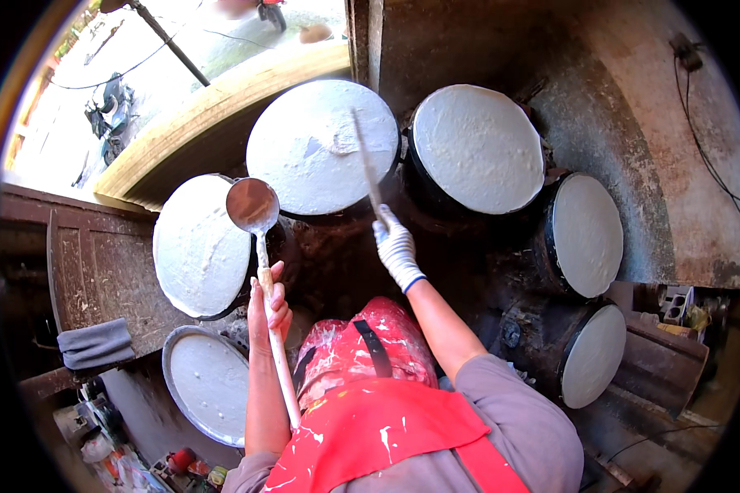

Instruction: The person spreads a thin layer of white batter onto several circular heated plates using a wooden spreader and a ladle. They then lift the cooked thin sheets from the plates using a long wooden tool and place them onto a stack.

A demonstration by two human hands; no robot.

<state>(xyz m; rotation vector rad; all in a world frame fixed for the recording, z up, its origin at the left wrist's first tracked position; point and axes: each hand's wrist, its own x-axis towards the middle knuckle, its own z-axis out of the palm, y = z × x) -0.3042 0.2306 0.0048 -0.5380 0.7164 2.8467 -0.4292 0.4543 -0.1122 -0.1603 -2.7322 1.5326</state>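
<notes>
My bare left hand (270, 308) is closed around the long pale handle of a ladle (252, 205). Its round brown bowl is raised beside the left white-topped round drum (196, 246). In a striped white glove, my right hand (397, 251) grips a long thin flat stick (363, 152), which reaches over the right part of the middle drum's white top (304, 148). That white layer has a rough, wrinkled patch near the stick. I cannot tell whether the stick touches it. White splashes mark my red apron (378, 419).
More white-topped drums curve around me: one at the back right (477, 148), two on the right (586, 238), one at the lower left (205, 386). A pale curved ledge (230, 99) borders the bright outdoors. A folded grey cloth (96, 343) lies on brown wood at left.
</notes>
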